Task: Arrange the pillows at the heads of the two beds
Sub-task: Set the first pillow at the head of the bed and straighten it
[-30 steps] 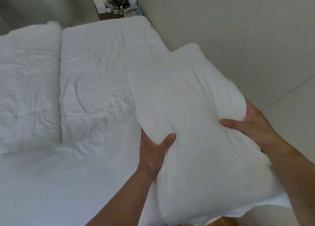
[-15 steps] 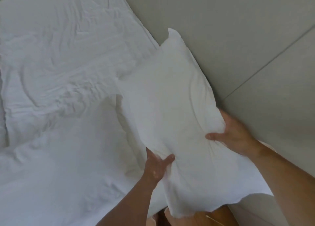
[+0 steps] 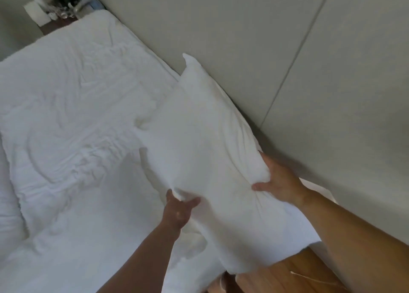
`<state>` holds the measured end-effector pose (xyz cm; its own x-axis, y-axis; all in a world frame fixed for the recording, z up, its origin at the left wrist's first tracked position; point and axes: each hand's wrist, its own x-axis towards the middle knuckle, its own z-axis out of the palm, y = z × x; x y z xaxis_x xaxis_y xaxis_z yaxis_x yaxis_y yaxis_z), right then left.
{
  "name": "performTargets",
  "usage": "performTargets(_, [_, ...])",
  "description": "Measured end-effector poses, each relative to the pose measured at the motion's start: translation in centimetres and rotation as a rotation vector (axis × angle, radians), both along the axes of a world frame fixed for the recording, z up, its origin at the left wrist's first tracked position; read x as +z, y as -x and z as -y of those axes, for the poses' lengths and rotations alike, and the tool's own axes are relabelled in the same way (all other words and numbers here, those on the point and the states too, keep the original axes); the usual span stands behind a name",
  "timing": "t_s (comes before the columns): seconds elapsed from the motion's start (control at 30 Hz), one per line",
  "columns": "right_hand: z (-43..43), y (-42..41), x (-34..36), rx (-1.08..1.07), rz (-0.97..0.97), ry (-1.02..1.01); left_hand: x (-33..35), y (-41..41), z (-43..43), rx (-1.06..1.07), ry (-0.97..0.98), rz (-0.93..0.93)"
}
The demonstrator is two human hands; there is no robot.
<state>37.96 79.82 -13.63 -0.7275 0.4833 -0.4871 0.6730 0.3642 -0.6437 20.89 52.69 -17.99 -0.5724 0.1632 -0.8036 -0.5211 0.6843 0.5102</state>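
A white pillow [image 3: 205, 151] is held in both my hands over the near right part of a bed, its far corner up against the grey padded headboard [image 3: 254, 49]. My left hand [image 3: 179, 211] grips its lower left edge, thumb on top. My right hand [image 3: 278, 182] grips its right side close to the headboard. The bed [image 3: 73, 115] is covered by a crumpled white duvet. A second white duvet [image 3: 6, 204] shows at the left edge.
A dark bedside table [image 3: 55, 25] with a white box and several small items stands beyond the far end of the bed. Wooden floor [image 3: 287, 277] shows below the pillow, between the bed and the headboard wall.
The pillow has gone forward and down toward the headboard, with both hands still gripping it. The view has swung so the bedside table shows again at the top left.
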Motion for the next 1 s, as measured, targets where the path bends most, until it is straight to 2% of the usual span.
performTargets(0.1, [0.9,0.2,0.7,0.019,0.039,-0.033,7.8,2.9,-4.5,-0.184,-0.006,-0.154])
performTargets(0.27, [3.2,0.4,2.3,0.103,0.103,-0.185,13.1,6.4,-12.1,-0.617,-0.104,-0.383])
performTargets(0.37, [5.1,0.5,3.3,0.156,0.114,-0.262,14.2,8.3,-16.2,-1.121,-0.082,-0.622])
performTargets(0.47, [6.9,0.5,3.8,0.196,0.121,-0.318,14.8,10.3,-19.6,-1.744,0.195,-0.876])
performTargets(0.53, [8.2,0.9,4.3,0.211,0.116,-0.349,15.0,11.7,-21.6,-1.991,0.369,-0.864])
performTargets(0.67, [9.0,1.0,5.3,0.19,0.142,-0.246,14.1,15.9,-24.2,-2.143,0.569,-0.744])
performTargets(0.8, [9.0,-0.2,6.7,-0.044,0.16,-0.052,12.7,20.0,-25.6,-2.17,0.609,-0.758])
performTargets(0.87, [8.7,-1.0,7.1,-0.161,0.307,-0.053,12.7,21.6,-25.7,-2.171,0.615,-0.785])
performTargets(0.93, [8.2,-1.7,7.3,-0.195,0.478,-0.084,13.1,23.6,-25.5,-2.166,0.64,-0.836])
performTargets(1.0, [8.2,-2.1,7.3,-0.204,0.554,-0.073,13.5,25.4,-24.8,-2.179,0.664,-0.9])
